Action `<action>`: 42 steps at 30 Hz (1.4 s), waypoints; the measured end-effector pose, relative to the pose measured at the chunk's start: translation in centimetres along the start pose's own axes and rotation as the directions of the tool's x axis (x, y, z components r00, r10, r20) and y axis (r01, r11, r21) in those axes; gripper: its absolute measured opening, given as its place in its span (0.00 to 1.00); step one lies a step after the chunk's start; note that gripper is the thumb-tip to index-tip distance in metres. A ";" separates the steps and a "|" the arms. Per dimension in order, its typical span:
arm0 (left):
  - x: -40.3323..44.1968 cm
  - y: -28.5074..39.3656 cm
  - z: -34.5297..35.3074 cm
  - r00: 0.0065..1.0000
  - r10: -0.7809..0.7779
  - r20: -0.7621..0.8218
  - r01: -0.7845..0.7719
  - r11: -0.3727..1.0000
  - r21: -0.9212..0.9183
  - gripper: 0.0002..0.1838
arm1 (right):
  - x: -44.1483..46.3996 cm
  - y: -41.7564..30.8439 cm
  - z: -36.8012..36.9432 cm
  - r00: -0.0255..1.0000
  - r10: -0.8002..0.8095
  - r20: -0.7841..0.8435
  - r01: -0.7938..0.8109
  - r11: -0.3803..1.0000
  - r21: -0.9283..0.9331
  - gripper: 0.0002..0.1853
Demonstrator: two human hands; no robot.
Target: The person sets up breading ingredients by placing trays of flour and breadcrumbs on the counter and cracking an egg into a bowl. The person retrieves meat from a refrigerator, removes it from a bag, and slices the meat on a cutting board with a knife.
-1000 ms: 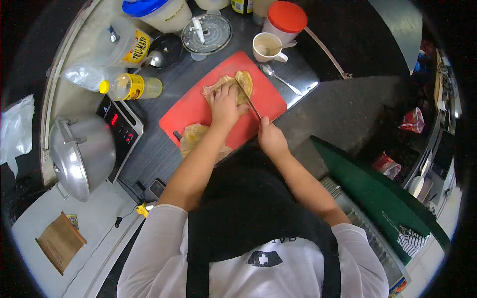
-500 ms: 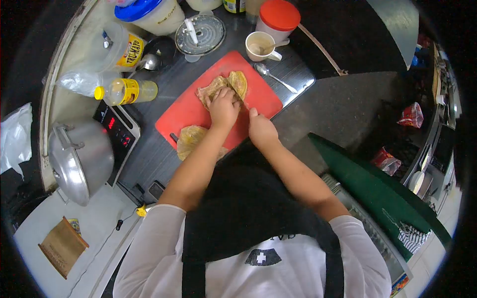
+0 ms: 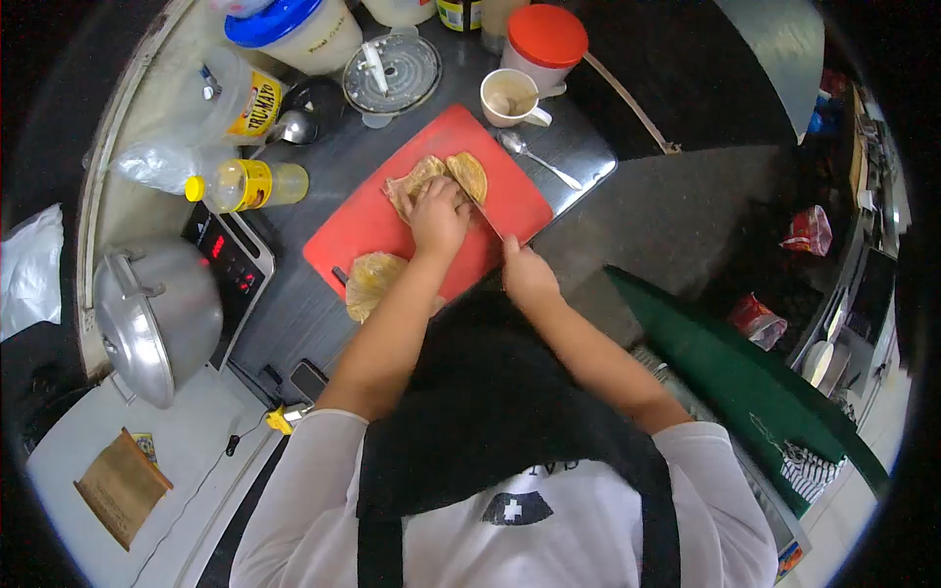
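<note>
On the red board point(image 3: 353, 220), the left hand point(image 3: 438, 216) presses down on a flat piece of food point(image 3: 417, 183). Its grip is open, with the fingers bent over the top. The right hand point(image 3: 529, 276) has its grip closed on the knife point(image 3: 485, 216), just past the board's near edge. The blade slants over the board, beside the cut piece point(image 3: 469, 176). Another flat piece point(image 3: 372, 281) lies at the board's left corner, partly behind the left arm.

A bare strip of dark counter point(image 3: 299, 284) runs between the board and the cooker point(image 3: 230, 265). The bottle point(image 3: 250, 184) stands well apart on that side. The cup point(image 3: 508, 96) is near the far edge, and the spoon point(image 3: 541, 160) lies between the board and the counter's right edge.
</note>
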State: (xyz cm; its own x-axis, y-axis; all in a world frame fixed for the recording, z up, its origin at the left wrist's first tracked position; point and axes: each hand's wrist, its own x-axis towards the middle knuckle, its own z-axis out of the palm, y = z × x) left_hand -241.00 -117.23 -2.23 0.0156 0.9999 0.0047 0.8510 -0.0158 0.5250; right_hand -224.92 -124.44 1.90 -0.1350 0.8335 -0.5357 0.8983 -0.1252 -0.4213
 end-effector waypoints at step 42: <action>-3.5 0.9 -2.0 0.980 -0.196 0.020 0.196 0.980 -0.037 0.24 | 1.6 2.3 -3.5 0.950 -0.157 0.269 0.208 0.963 -0.170 0.12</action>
State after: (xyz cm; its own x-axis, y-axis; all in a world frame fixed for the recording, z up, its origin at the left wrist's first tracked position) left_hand -241.29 -120.75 -0.08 -0.1410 0.9833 -0.1149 0.8177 0.1811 0.5464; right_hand -221.65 -121.46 2.62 -0.3822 0.6667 -0.6399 0.9084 0.1442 -0.3924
